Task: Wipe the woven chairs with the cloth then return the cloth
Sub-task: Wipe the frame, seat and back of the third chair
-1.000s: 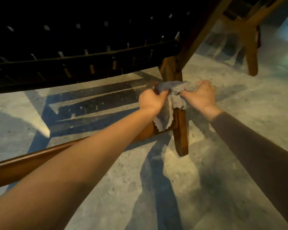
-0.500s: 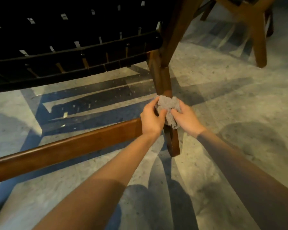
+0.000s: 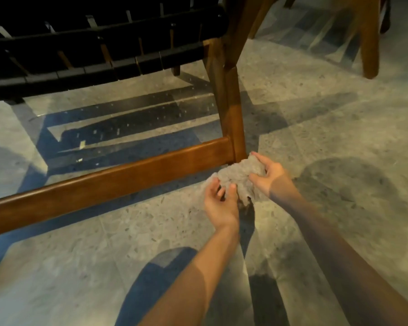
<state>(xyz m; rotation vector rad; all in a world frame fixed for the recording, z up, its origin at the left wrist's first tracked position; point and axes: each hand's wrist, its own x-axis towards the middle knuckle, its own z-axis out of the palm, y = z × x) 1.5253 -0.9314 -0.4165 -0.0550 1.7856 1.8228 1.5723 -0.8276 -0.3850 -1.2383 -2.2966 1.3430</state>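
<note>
Head view looks down on a speckled stone floor [image 3: 316,128], streaked with hard light and long slatted shadows, which suggests a bright lamp or sun off to one side. Over it stands the woven chair [image 3: 99,50], its dark straps crossing the upper left on a brown wooden frame. A low stretcher rail [image 3: 118,177] runs to the front leg [image 3: 233,118], and a second chair's leg [image 3: 370,43] shows at upper right. Both arms reach to the foot of that front leg, probably because the wiping has come down to the lowest part of the frame. The grey cloth [image 3: 238,175] is bunched there (the leg's foot hidden behind it). The right hand [image 3: 271,175] grasps its upper side with curled fingers; the left hand [image 3: 218,198] pinches its lower edge, likely to regather the wad.
</note>
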